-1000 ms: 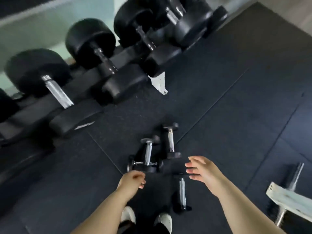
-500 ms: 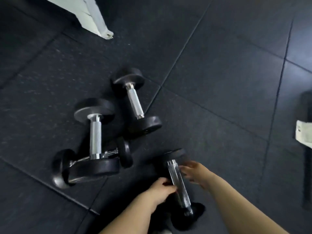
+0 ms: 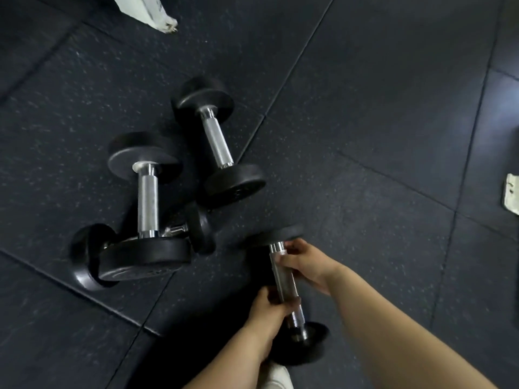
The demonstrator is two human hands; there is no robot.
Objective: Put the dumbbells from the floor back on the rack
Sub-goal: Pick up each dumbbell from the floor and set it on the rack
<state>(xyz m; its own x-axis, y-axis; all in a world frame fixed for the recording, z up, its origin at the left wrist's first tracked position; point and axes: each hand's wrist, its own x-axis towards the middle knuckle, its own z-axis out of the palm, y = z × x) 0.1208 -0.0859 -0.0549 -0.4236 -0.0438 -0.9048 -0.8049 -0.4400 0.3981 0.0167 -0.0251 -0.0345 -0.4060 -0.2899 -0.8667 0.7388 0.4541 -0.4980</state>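
Dumbbell (image 3: 285,279) nearest us lies on the rubber floor (image 3: 365,108); our left hand (image 3: 268,310) and right hand (image 3: 306,263) both clench its chrome handle. Three other dumbbells (image 3: 147,197) lie far-left.

Both forearms are bare from the bottom edge of the frame to the wrists, with no sleeve, watch, band or glove on either. The left hand (image 3: 269,307) and the right hand (image 3: 306,263) are bare too, with no ring visible on the fingers that show, and the nails are too small and dim to judge. Just beside the left forearm, at the bottom edge of the view, the rounded toe of a white shoe (image 3: 276,376) shows, plain and unmarked as far as can be seen.
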